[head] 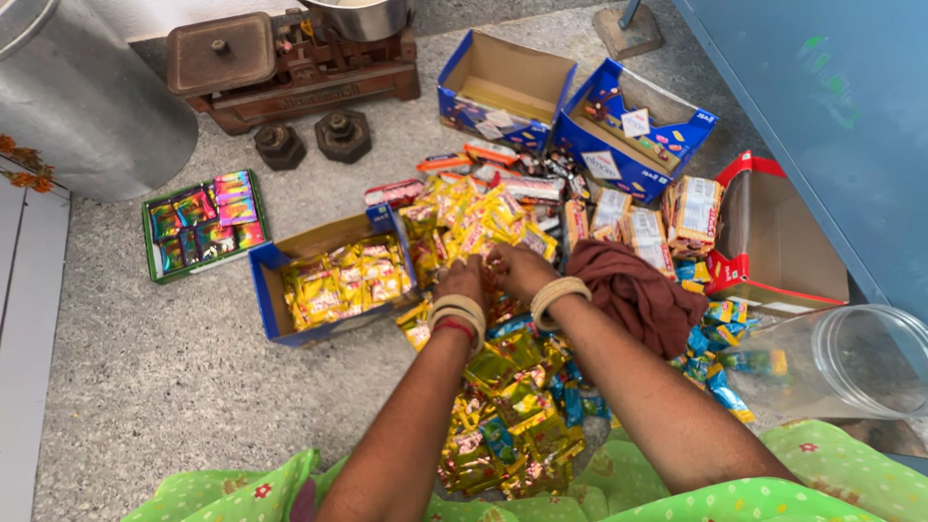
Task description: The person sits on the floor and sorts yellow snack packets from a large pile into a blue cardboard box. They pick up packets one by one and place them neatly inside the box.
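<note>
At the far left stands a large grey metal drum (82, 92). Near it, on the speckled stone floor (174, 367), lies a flat green tray (155, 266) filled with shiny rainbow-coloured sachets (208, 224) in neat rows. Farther off sits a rusty brown balance scale (280, 68) with two dark iron weights (311, 138) in front of it.

Right of the tray is an open blue carton (266, 295) packed with yellow sweet packets (343, 280). The left hand (464, 280), with pale bangles and a red one at the wrist, and the right hand (522, 268), also bangled, meet at the middle of a loose heap of yellow and red sweet packets (474, 217) just right of that carton. The fingers of both are bunched together on packets from the heap, though exactly which packet each grips is hidden. The packets are small, glossy and crinkled, yellow with red panels. A second spread of gold and green foil packets (512, 416) lies nearer, between the forearms.

Far behind the heap stand two empty blue cardboard boxes (503, 87) with bright printed sides, tilted open. Right of the hands lies a crumpled maroon cloth (643, 290), then stacks of pale orange-edged packs (677, 217), blue wrappers (710, 343), an open red and white carton (773, 242), and a clear plastic jar (851, 362) on its side at the near right.
</note>
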